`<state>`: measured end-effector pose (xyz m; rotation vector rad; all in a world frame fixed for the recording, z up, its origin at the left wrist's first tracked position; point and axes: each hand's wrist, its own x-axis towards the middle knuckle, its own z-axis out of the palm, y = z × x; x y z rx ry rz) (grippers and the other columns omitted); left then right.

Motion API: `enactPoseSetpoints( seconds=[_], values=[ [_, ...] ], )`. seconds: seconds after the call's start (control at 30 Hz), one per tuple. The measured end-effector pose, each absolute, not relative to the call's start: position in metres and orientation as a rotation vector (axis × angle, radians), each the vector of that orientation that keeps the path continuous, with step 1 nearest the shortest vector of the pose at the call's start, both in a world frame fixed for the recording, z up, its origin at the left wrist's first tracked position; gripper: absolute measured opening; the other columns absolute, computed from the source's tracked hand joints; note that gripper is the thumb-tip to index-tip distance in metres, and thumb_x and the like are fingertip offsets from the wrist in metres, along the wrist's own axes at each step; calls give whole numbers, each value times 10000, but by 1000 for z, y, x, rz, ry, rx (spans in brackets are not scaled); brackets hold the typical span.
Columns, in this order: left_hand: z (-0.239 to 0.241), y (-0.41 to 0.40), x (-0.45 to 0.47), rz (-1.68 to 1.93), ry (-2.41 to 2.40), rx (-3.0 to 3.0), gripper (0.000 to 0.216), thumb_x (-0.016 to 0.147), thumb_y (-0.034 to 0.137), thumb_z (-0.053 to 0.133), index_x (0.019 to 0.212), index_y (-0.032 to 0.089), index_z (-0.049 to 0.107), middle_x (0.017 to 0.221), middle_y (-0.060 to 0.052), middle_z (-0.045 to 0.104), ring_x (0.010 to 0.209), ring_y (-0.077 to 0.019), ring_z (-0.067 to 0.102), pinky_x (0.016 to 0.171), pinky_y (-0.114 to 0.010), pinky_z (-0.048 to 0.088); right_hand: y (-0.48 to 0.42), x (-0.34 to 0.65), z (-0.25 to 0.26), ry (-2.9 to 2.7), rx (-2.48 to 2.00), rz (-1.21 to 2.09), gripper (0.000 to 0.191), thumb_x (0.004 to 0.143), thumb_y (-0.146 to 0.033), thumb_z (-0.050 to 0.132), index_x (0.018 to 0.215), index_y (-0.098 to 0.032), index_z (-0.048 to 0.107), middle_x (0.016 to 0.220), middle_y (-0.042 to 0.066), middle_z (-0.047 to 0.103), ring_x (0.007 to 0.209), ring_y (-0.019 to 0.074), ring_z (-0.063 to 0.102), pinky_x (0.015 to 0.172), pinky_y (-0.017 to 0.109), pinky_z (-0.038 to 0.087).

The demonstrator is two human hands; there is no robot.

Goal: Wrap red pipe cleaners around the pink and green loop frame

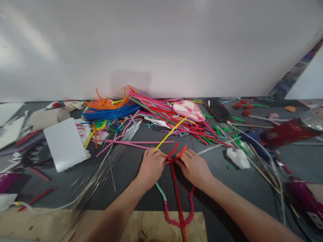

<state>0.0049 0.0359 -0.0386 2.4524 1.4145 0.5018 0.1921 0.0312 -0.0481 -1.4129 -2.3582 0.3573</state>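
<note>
My left hand (152, 166) and my right hand (195, 168) meet at the middle of the table, fingers pinched on red pipe cleaners (174, 183). Two loose ends, red and orange-red, stick up between the fingertips. Below them, twisted red stems run down toward an orange lower end (184, 233) near the frame's bottom edge. A curved pipe cleaner (171, 220), magenta with a mint-green stretch, loops across the stem on both sides. Just beyond my left hand a yellow pipe cleaner (170, 134) slants up; whether it touches the hand I cannot tell.
Blue pipe cleaners (108, 114), orange ones and pink ones heap by the white panel (161, 50). Thin wires (101, 178) and a white card (65, 144) lie left. A phone (217, 109), white fluff (238, 158) and a red can (285, 132) sit right.
</note>
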Motion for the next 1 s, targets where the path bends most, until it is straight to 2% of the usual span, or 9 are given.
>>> enactPoseSetpoints(
  seconds=[0.27, 0.5, 0.7, 1.0],
  values=[
    [-41, 34, 4, 477, 1432, 2485, 201, 819, 75, 484, 892, 186, 636, 888, -42, 670, 942, -228, 522, 850, -387, 375, 30, 192, -48, -2369, -1367, 333, 129, 887, -191, 489, 882, -189, 618, 855, 71, 641, 832, 217, 555, 745, 320, 445],
    [-37, 36, 6, 460, 1445, 2459, 149, 878, 208, 492, 849, 175, 634, 874, -47, 675, 902, -222, 535, 812, -383, 374, 30, 190, -46, -2397, -1367, 230, 135, 898, -209, 493, 870, -193, 624, 835, 63, 652, 796, 204, 548, 656, 286, 404],
    [-37, 35, 6, 522, 1455, 2435, 133, 850, 174, 532, 828, 190, 661, 833, -30, 672, 878, -212, 533, 777, -363, 363, 31, 186, -49, -2407, -1320, 75, 123, 892, -198, 513, 870, -192, 634, 819, 53, 666, 780, 206, 537, 654, 320, 347],
    [-39, 33, 9, 787, 1420, 2469, 165, 867, 203, 522, 809, 253, 668, 797, 13, 686, 858, -165, 547, 773, -329, 359, 34, 185, -58, -2324, -1225, 220, 125, 875, -164, 518, 834, -177, 636, 834, 53, 678, 783, 200, 560, 717, 308, 429]
  ],
)
